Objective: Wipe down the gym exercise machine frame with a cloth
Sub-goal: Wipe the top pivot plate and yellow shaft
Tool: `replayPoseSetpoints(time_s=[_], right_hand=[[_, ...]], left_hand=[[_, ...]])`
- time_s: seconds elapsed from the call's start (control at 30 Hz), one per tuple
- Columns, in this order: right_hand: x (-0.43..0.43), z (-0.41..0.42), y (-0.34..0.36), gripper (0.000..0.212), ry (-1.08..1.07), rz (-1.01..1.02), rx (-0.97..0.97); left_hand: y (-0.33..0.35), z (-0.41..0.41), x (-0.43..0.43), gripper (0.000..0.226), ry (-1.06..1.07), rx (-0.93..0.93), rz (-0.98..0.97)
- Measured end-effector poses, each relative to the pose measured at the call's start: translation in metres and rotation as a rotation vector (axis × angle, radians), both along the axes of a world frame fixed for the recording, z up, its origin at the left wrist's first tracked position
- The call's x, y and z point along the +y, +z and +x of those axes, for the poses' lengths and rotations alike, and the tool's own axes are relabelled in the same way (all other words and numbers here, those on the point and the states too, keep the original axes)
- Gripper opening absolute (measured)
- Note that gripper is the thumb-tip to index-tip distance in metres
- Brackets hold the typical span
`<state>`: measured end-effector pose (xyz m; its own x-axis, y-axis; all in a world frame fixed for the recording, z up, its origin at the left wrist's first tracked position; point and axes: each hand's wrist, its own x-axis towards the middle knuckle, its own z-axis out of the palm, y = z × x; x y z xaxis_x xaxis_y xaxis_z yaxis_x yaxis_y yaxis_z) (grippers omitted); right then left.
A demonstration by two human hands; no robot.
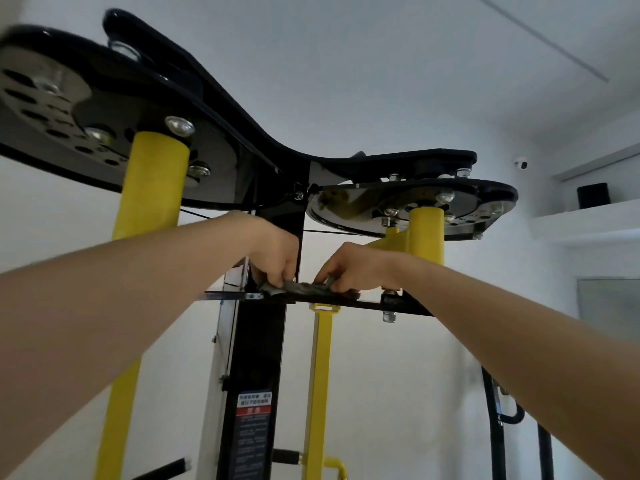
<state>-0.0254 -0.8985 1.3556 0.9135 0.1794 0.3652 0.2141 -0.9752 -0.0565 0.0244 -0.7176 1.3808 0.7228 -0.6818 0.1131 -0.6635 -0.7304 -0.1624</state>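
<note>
I look up at a black and yellow exercise machine frame. A flat black crossplate runs across its upper part. A grey-green cloth lies bunched on top of that plate. My left hand pinches the cloth's left end, beside the black centre column. My right hand grips the cloth's right part and presses it onto the plate. Most of the cloth is hidden under my fingers.
Black top plates with bolts and pulley discs hang just above my hands. Yellow uprights stand left and right, a thinner yellow bar below. A cable runs behind. A wall shelf and a camera sit at the right.
</note>
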Motion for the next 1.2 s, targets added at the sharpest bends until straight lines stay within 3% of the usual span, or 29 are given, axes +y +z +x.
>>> replayPoseSetpoints(time_s=[0.17, 0.4, 0.6, 0.77, 0.83, 0.97, 1.07, 1.13, 1.2], right_hand=[[0.023, 0.018, -0.005, 0.036, 0.164, 0.109, -0.002], [0.061, 0.025, -0.02, 0.028, 0.394, 0.157, -0.097], [0.074, 0.005, -0.03, 0.021, 0.558, 0.262, -0.146], [0.079, -0.008, -0.053, 0.013, 0.537, 0.312, -0.181], [0.078, -0.01, -0.068, 0.01, 0.511, 0.493, -0.102], [0.085, -0.024, -0.099, 0.014, 0.445, 1.085, 0.148], [0.095, -0.034, -0.114, 0.022, 0.527, 1.484, 0.398], [0.101, -0.04, -0.118, 0.027, 0.622, 1.721, 0.544], [0.105, -0.044, -0.121, 0.025, 0.673, 1.833, 0.578]], left_hand=[[0.004, -0.007, 0.03, 0.016, 0.07, 0.008, 0.016], [-0.007, -0.041, 0.063, 0.013, -0.009, -0.355, 0.215], [-0.01, -0.081, 0.084, 0.01, -0.043, -0.36, 0.243], [-0.036, -0.091, 0.103, 0.019, -0.064, -0.573, 0.218], [-0.046, -0.091, 0.106, 0.017, -0.083, -0.656, 0.196], [-0.066, -0.093, 0.106, 0.018, -0.127, -0.799, 0.19], [-0.08, -0.09, 0.103, 0.013, -0.245, -0.914, 0.079], [-0.084, -0.089, 0.101, 0.003, -0.263, -0.895, -0.007], [-0.083, -0.091, 0.099, 0.014, -0.239, -0.839, -0.028]])
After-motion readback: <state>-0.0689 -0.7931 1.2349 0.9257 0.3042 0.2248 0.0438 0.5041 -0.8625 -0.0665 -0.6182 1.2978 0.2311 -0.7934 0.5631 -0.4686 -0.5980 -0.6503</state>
